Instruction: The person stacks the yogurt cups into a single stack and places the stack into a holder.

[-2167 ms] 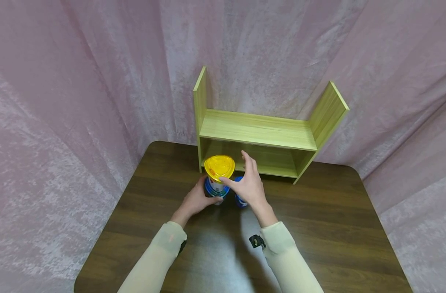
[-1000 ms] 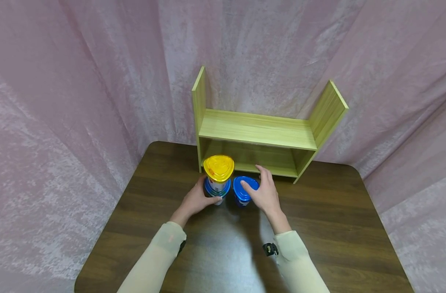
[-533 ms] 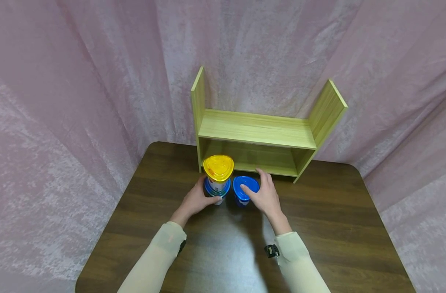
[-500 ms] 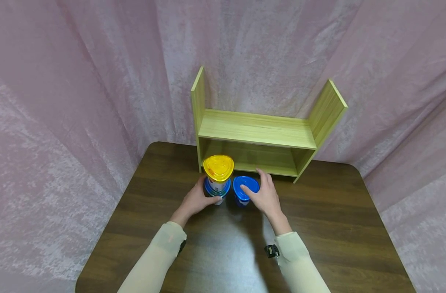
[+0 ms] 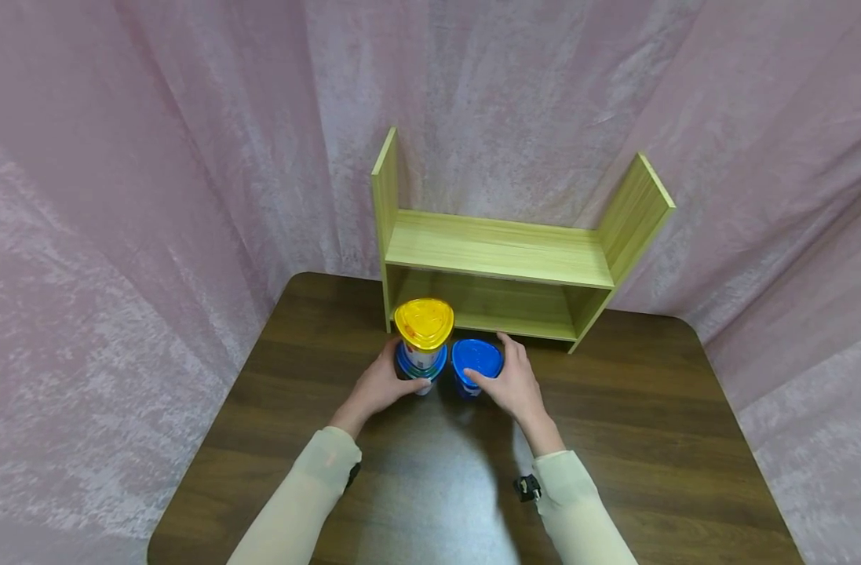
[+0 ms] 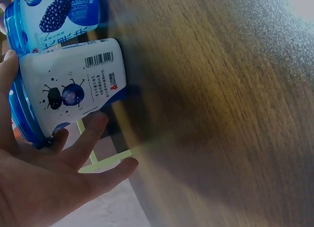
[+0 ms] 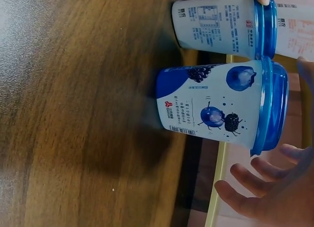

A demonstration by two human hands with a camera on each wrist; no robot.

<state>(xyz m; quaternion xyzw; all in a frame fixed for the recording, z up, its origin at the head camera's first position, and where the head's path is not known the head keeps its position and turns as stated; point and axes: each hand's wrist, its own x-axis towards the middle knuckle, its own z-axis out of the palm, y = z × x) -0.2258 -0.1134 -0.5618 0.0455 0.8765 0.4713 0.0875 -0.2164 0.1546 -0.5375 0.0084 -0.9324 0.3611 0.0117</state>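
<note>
L hand (image 5: 381, 386) grips btm cup (image 6: 73, 84), yellow-lid cup (image 5: 424, 323) on top. R hand (image 5: 516, 387), fingers spread, round blue cup (image 5: 476, 358); can't tell from here if thumb's touching. Shelf (image 5: 501, 247) behind.

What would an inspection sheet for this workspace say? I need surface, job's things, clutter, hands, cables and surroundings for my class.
Surface: dark wood-grain tabletop, rounded far corners, bright glare in front of the cups.
Job's things: yellow-lidded cup stacked upright on the lower blue-lidded cup; right-hand blue-lidded cup upright beside the stack.
Clutter: nothing seen.
Hands: left hand holds the lower blue-lidded cup; right hand is spread around the right-hand cup's lid, contact unclear.
Cables: nothing seen; a black wrist device shows at the right sleeve.
Surroundings: light wooden shelf behind the cups; pink curtains behind and at both sides.
</note>
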